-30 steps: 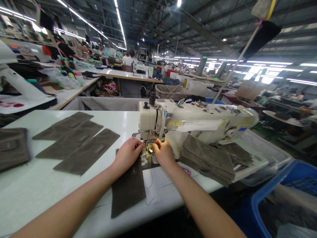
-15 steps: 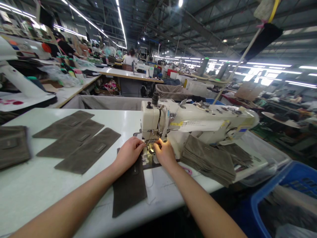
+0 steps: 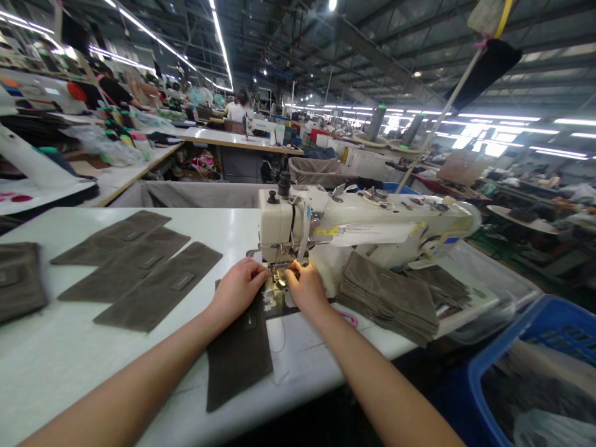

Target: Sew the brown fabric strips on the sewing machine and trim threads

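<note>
At the needle end of a cream sewing machine (image 3: 367, 217), both hands come close together from either side of the presser foot (image 3: 279, 278). My left hand (image 3: 241, 285) is closed, its thumb and forefinger pinched just left of the needle; what they hold is too small to see. Under that hand lies a dark grey-brown fabric panel (image 3: 239, 366) with a small label, hanging towards the table's front edge. My right hand (image 3: 305, 285) is also closed in a pinch, right of the needle, its fingertips lit by the machine lamp. Whatever it grips is hidden.
Several labelled panels (image 3: 158, 288) lie fanned on the white table (image 3: 116, 366) at left. A stack of panels (image 3: 386, 298) sits right of the machine, near a pink-handled tool (image 3: 348, 319). A blue basket (image 3: 479, 372) stands at lower right. Other people work farther back.
The whole view has shifted slightly, so the machine and table appear a little further left. Both hands keep their pinches at the needle, with hardly any movement.
</note>
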Available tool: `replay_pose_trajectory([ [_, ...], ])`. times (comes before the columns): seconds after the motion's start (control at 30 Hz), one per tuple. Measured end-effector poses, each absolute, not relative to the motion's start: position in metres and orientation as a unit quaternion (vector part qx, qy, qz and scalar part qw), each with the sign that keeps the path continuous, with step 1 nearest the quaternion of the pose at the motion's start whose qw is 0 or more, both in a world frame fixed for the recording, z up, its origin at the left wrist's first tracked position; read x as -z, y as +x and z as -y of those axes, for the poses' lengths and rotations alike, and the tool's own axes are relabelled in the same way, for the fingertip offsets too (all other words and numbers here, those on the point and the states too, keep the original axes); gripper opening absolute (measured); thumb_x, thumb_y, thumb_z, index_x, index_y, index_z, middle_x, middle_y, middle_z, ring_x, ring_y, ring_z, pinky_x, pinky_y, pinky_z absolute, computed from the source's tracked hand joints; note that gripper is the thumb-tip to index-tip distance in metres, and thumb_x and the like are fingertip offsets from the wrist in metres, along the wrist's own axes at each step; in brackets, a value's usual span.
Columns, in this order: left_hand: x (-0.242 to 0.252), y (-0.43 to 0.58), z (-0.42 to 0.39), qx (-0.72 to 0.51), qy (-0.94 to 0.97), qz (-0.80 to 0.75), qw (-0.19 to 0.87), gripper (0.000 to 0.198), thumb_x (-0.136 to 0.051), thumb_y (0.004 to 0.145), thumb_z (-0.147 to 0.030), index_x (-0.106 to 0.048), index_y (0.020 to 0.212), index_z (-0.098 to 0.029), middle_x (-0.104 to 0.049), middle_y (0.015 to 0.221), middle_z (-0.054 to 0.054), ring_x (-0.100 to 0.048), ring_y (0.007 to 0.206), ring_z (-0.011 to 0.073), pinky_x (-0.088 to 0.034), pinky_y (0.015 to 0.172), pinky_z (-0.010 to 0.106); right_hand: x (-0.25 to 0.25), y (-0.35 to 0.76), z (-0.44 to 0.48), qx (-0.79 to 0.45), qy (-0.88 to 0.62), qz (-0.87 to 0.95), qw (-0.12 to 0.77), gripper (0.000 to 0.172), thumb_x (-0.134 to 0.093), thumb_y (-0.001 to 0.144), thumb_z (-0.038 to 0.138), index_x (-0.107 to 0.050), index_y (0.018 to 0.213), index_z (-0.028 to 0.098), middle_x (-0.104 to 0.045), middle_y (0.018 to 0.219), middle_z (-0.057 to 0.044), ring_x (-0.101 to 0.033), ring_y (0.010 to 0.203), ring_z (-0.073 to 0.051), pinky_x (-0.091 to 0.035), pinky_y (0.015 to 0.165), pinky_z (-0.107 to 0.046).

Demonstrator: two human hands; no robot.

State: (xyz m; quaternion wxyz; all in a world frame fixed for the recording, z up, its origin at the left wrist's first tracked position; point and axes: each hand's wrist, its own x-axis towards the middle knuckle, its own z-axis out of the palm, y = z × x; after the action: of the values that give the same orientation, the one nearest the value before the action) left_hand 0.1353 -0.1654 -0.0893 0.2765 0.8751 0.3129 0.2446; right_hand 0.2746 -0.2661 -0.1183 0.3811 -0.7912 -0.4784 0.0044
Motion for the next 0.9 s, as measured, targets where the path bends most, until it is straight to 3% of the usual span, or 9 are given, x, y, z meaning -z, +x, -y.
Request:
replay_pose_trajectory([
  [0.9, 0.0855, 0.1354, 0.1669, -0.263, 0.863, -0.33, 0.279, 0.03, -0.052, 0.081, -0.04, -0.06, 0.058, -0.022, -0.067, 0.075, 0.005, -0.063, 0.075, 0.0231, -0.047, 0.07, 0.033, 0.1184, 0.2728, 0.2644, -0.005, -0.794, 0.465, 0.392, 0.009, -0.058, 0.087, 0.018, -0.067, 0.089, 0.019, -0.068, 0.094, -0.008, -0.062, 0.094, -0.022, -0.044, 0.082, -0.03],
])
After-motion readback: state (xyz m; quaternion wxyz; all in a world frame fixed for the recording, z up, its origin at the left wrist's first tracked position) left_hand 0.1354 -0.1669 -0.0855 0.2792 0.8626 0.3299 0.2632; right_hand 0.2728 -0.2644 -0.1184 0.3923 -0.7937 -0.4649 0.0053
